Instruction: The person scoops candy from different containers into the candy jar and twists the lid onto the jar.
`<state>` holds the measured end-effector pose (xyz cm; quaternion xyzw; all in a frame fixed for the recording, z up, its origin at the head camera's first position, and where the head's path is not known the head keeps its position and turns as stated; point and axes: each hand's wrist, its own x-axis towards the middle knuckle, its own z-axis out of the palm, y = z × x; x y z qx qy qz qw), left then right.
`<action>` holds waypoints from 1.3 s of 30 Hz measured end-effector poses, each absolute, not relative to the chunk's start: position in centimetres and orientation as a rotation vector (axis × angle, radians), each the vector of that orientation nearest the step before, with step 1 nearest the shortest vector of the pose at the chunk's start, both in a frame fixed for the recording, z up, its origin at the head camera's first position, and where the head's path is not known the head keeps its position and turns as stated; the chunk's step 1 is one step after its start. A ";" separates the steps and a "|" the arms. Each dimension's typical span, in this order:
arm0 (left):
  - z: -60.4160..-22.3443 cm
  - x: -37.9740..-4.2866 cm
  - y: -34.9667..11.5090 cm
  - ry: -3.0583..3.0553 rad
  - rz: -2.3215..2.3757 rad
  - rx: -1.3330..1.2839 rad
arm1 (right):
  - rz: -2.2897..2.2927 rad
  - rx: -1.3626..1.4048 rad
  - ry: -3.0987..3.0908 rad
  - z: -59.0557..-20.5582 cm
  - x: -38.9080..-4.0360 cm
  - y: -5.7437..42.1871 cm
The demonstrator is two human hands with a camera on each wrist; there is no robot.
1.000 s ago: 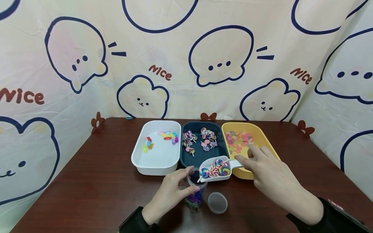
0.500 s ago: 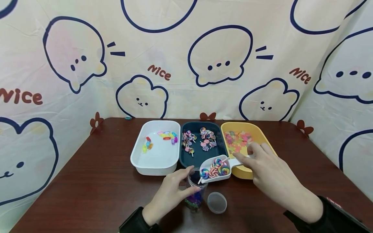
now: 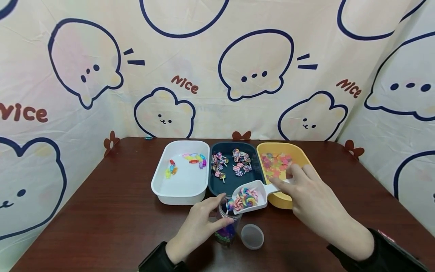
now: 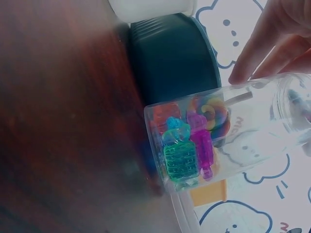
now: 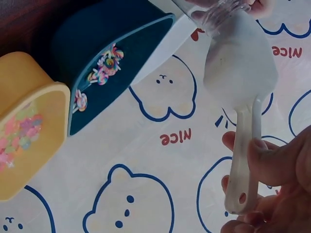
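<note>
My left hand [image 3: 202, 223] grips a clear plastic jar [image 3: 227, 232] near its rim, thumb and fingers on either side. Inside the jar, the left wrist view shows green, purple and red translucent candy-shaped pieces [image 4: 181, 160] and a rainbow lollipop [image 4: 214, 114]. A white scoop [image 3: 261, 190] is tilted over the jar's mouth, its front edge at the rim. Several swirled lollipops [image 3: 246, 199] lie toward the scoop's front. By its handle [image 5: 244, 160] my right hand [image 3: 314, 196] holds the scoop, the thumb pressed along it.
A translucent round lid [image 3: 252, 237] lies on the brown table [image 3: 102, 223] right of the jar. Behind stand a white tray [image 3: 180, 198] with candy-shaped pieces, a dark teal tray [image 3: 225, 184] with lollipops, and a yellow tray [image 3: 283, 202] with pastel pieces. A printed cloth [image 3: 258, 56] hangs behind.
My right hand has tipped the scoop and moved it slightly left over the jar. The lollipops have slid toward its front edge. My left hand and the jar stay about where they were.
</note>
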<state>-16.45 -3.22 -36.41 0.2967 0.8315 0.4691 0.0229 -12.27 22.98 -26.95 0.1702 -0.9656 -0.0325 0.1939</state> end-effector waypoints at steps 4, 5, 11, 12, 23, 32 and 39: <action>-36.4 -16.4 -3.1 2.581 1.464 0.948 | -0.098 0.474 -2.707 -26.9 -12.2 23.2; -36.4 -16.4 -3.0 2.583 1.464 0.954 | -0.100 0.473 -2.706 -26.9 -12.1 23.2; -36.5 -16.5 -3.0 2.595 1.451 0.938 | -0.109 0.460 -2.709 -26.8 -12.1 23.6; -36.5 -16.5 -3.0 2.593 1.451 0.935 | -0.107 0.457 -2.711 -26.8 -12.0 23.6; -37.0 -16.9 -3.0 2.490 1.559 0.938 | -0.079 0.444 -2.729 -26.9 -12.1 23.9; -37.2 -17.2 -3.0 2.477 1.593 0.908 | -0.015 0.440 -2.768 -27.3 -12.3 24.2; -37.1 -17.4 -3.2 2.380 1.627 0.913 | 0.063 0.406 -2.764 -27.5 -12.3 24.8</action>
